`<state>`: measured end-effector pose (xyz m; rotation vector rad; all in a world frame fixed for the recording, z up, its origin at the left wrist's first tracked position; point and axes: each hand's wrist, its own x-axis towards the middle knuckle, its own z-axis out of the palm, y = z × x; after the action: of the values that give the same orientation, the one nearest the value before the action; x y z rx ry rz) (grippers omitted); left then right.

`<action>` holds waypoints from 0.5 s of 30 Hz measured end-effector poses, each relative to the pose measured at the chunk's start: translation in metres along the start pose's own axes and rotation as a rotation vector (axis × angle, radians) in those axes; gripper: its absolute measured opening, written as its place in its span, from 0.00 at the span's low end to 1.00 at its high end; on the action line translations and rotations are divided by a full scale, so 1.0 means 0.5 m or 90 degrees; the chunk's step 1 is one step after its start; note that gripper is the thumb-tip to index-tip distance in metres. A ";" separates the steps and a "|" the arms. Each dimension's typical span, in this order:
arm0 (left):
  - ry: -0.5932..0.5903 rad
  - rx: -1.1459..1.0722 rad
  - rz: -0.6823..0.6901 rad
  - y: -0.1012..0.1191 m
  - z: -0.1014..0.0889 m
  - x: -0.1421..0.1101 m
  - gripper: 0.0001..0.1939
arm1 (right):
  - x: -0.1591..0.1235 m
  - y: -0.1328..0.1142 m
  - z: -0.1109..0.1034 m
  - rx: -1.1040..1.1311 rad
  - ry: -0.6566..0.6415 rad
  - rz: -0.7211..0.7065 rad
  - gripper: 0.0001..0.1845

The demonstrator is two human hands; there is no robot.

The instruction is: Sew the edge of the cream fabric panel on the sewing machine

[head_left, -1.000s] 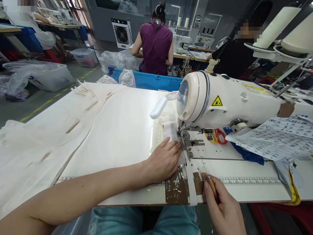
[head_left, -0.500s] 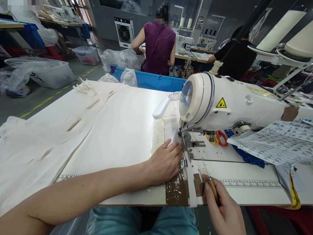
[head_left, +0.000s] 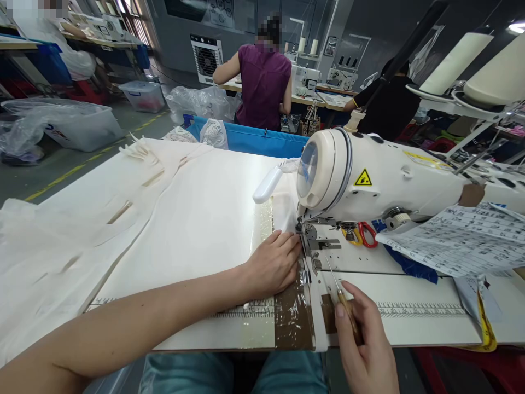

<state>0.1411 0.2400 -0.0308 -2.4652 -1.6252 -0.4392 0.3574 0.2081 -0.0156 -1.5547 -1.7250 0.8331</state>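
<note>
My left hand lies palm down, fingers flat, on white fabric beside the needle area of a white sewing machine. Its fingertips are just left of the presser foot. A narrow white strip runs from near the foot over the table's front edge. In my right hand is an awl, gripped by its wooden handle. The metal point is directed up and left, toward the machine's plate. Part of the fabric under my left hand is hidden.
White cloth pieces cover the table's left side. Scissors and handwritten sheets lie right of the machine. Thread cones stand above. A blue cloth bin is behind the table; a person in purple sits beyond.
The awl has moved slightly left and up, toward the machine's plate. My left hand stays by the presser foot, its fingers closer together. The whole view has shifted a little.
</note>
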 end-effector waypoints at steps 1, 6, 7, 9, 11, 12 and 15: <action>-0.004 -0.005 -0.004 -0.003 -0.001 0.003 0.22 | 0.003 -0.003 0.007 0.007 -0.001 -0.027 0.19; -0.029 -0.024 -0.016 -0.013 -0.006 0.013 0.20 | 0.038 -0.006 0.047 -0.039 -0.061 -0.349 0.11; -0.031 -0.026 -0.012 -0.015 -0.007 0.013 0.21 | 0.046 -0.006 0.055 -0.067 -0.065 -0.405 0.11; -0.034 -0.027 -0.001 -0.017 -0.009 0.013 0.21 | 0.059 -0.007 0.072 -0.147 -0.047 -0.477 0.12; -0.035 -0.025 0.005 -0.019 -0.009 0.013 0.21 | 0.066 -0.009 0.085 -0.227 -0.016 -0.510 0.13; -0.035 -0.025 0.005 -0.019 -0.008 0.012 0.21 | 0.068 -0.009 0.090 -0.257 -0.004 -0.519 0.14; -0.029 -0.028 -0.004 -0.018 -0.007 0.012 0.20 | 0.072 -0.011 0.098 -0.298 0.014 -0.527 0.15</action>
<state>0.1344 0.2480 -0.0259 -2.5203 -1.6580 -0.4274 0.3114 0.2421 -0.0373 -0.9147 -2.3743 -0.0098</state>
